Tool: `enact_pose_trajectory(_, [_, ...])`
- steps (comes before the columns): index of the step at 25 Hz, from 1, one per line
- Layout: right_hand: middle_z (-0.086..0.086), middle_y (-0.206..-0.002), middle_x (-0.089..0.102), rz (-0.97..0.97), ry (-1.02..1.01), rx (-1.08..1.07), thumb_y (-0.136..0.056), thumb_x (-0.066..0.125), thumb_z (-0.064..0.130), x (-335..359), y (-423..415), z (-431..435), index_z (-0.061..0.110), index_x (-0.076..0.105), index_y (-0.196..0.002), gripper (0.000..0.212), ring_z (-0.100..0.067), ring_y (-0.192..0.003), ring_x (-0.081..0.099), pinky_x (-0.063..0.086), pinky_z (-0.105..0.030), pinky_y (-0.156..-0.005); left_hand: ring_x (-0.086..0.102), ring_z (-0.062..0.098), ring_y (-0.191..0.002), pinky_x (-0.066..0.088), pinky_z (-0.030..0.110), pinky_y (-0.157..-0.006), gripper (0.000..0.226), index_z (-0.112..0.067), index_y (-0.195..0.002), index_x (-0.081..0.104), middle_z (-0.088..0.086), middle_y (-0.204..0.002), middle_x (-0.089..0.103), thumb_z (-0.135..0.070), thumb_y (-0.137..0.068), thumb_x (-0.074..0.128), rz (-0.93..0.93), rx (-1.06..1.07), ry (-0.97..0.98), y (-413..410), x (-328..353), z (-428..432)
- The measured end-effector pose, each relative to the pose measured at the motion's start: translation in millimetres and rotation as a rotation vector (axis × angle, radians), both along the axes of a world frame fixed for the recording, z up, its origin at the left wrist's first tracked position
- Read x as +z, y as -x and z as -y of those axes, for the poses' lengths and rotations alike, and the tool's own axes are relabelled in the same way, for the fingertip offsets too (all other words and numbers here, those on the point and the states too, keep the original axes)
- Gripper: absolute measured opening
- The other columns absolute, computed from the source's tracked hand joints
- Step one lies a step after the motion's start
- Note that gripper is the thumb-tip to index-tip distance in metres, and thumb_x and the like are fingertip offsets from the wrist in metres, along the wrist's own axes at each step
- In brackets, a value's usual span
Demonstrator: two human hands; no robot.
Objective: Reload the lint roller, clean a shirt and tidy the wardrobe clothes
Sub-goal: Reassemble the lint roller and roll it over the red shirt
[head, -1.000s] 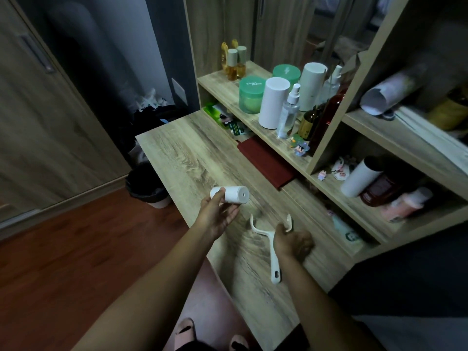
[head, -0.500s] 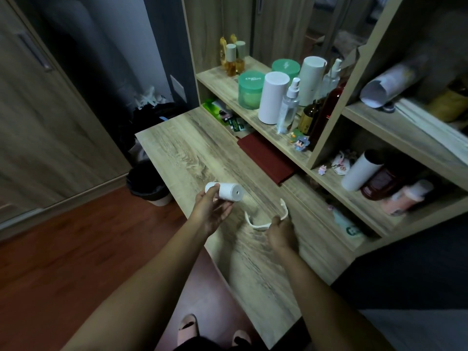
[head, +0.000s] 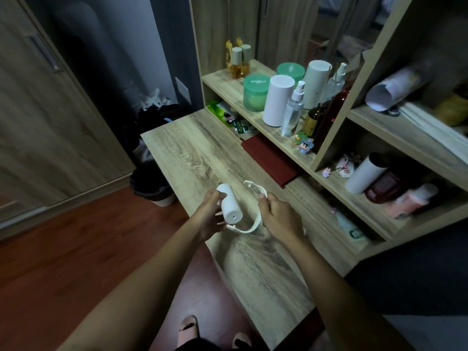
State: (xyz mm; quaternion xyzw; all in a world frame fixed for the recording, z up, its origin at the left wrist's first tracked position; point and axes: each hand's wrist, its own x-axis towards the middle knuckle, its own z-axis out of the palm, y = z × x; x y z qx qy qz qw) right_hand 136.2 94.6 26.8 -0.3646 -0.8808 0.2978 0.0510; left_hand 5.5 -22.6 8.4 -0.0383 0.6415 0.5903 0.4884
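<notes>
A wooden desk (head: 202,153) fills the centre. A dark red cloth (head: 271,160) lies at two o'clock, a green jar (head: 255,95) and a white cylinder (head: 277,100) at one, and a black-lined bin (head: 152,186) at nine.

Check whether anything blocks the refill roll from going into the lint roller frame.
Nothing visible does. The left hand holds the refill roll right beside the open fork of the frame, which the right hand grips; only air lies between them.

tabletop (head: 192,158): pale wood grain | dark red flat piece (head: 271,160): on it, beyond and right of the fingers (head: 262,197) | shelf (head: 219,78) farther beyond: green jar (head: 255,96), spray bottle (head: 292,112) upright
</notes>
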Motion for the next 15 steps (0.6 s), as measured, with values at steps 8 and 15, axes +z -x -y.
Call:
enact_pose_trajectory(8, [-0.008, -0.085, 0.069, 0.014, -0.014, 0.013, -0.096, 0.024, 0.046, 3, 1, 0, 0.019, 0.052, -0.093, 0.04, -0.032, -0.086, 0.063, 0.046, -0.039, -0.076, 0.058, 0.033, -0.094, 0.049, 0.031, -0.055, 0.034, -0.04, -0.122, 0.045, 0.014, -0.107, 0.052, -0.027, -0.09, 0.046, 0.01, -0.013, -0.104, -8, 4, -4])
enact_pose_trajectory(15, [-0.01, -0.092, 0.068, 0.015, -0.04, 0.025, -0.096, 0.025, 0.047, 5, 2, 6, 0.016, 0.052, -0.091, 0.041, -0.034, -0.089, 0.062, 0.045, -0.039, -0.076, 0.056, 0.026, -0.078, 0.047, 0.032, -0.061, 0.028, -0.05, -0.101, 0.055, 0.01, -0.1, 0.051, -0.026, -0.09, 0.043, 0.06, -0.01, -0.185, -15, 2, -9])
